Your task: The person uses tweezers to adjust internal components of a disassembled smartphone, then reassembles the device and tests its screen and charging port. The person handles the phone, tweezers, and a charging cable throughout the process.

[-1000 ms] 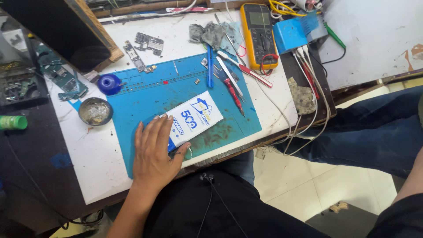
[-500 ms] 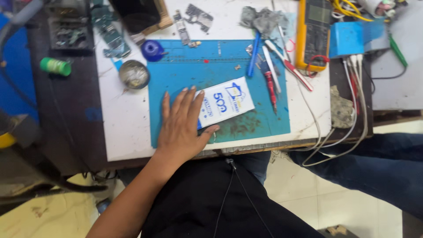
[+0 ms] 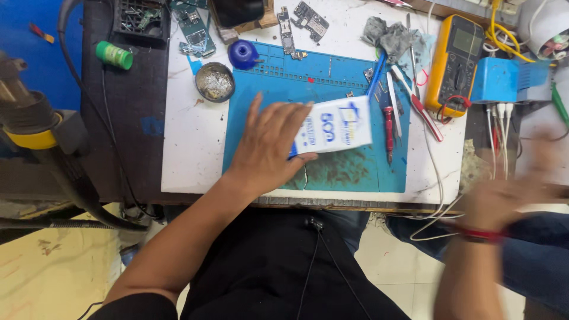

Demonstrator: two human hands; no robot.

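Right hand (image 3: 504, 198) is blurring at 4 o'clock off the bench (image 3: 189, 148), can't tell its grip. Left hand (image 3: 267, 148) is lying flat, fingers spread, pressing the white box (image 3: 335, 125) on the blue mat (image 3: 332, 83). Yellow meter (image 3: 453, 65) is sitting at 1 o'clock.

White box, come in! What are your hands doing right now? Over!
Left hand flat, fingers spread, on the white box on the blue mat. Right hand blurred, off the bench, empty as far as visible. Red screwdriver just beside the box.
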